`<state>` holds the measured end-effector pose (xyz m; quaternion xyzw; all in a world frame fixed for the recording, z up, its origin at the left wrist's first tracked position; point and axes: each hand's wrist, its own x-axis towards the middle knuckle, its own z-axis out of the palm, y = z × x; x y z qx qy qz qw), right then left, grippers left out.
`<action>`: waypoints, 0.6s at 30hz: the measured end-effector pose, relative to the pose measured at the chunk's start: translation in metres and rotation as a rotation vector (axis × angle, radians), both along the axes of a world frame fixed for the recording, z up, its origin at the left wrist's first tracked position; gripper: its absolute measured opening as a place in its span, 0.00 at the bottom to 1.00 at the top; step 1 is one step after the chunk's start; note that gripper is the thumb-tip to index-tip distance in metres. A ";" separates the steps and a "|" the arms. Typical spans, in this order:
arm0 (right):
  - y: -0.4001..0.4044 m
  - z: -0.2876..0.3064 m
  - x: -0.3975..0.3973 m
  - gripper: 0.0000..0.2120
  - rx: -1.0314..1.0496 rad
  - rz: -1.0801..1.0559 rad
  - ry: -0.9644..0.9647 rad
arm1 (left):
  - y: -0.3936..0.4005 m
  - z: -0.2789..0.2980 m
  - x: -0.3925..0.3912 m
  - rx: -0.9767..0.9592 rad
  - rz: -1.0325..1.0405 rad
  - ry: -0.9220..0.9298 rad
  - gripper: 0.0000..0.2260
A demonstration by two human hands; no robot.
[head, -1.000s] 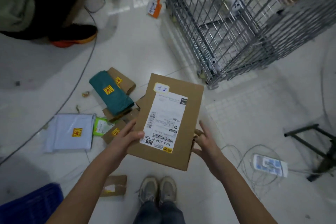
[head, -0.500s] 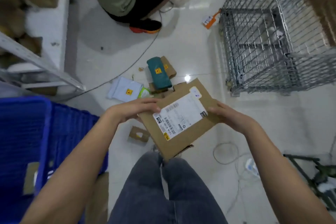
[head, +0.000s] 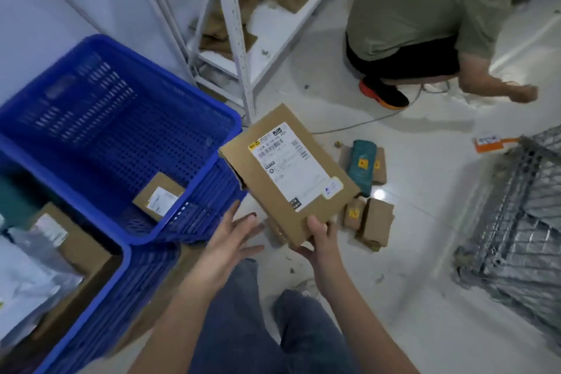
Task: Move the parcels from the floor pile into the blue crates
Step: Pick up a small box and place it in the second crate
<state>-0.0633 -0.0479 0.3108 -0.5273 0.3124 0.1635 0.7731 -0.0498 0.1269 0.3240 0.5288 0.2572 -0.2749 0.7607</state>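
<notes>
Two blue crates [head: 121,118] stand side by side, and I place everything else from them. Beyond the crates rises a white shelf rack [head: 239,48] with brown parcels, and to the right of it another person [head: 425,9] crouches on the floor. Far right of the crates lies a wire cage [head: 516,222]. Between cage and crates the floor pile [head: 368,191] waits with small boxes and a green bag. The flat cardboard parcel [head: 288,173] hangs just right of the far crate's rim, low corner pinched by my right hand [head: 321,240]. It looks stiff and light, I think, so an edge hold is enough. My left hand [head: 233,237] is spread wide and holds nothing. Only the crate rim stands in the way
</notes>
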 end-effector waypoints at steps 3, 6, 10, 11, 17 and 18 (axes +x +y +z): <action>0.047 -0.001 0.014 0.45 -0.032 0.101 -0.067 | 0.012 0.004 0.010 0.096 0.091 -0.061 0.44; 0.087 0.000 0.037 0.45 -0.005 0.196 -0.086 | 0.043 0.005 0.031 0.042 0.207 -0.061 0.48; 0.135 -0.003 0.076 0.48 -0.013 0.346 -0.040 | 0.101 -0.002 0.063 0.061 0.275 -0.032 0.45; 0.146 -0.005 0.087 0.48 -0.049 0.377 -0.030 | 0.116 -0.008 0.072 0.069 0.297 -0.017 0.43; 0.184 -0.024 0.181 0.25 -0.275 0.403 -0.058 | 0.191 -0.045 0.122 0.008 0.379 0.123 0.32; 0.190 -0.026 0.194 0.23 -0.329 0.493 -0.074 | 0.202 -0.050 0.128 0.009 0.378 0.133 0.31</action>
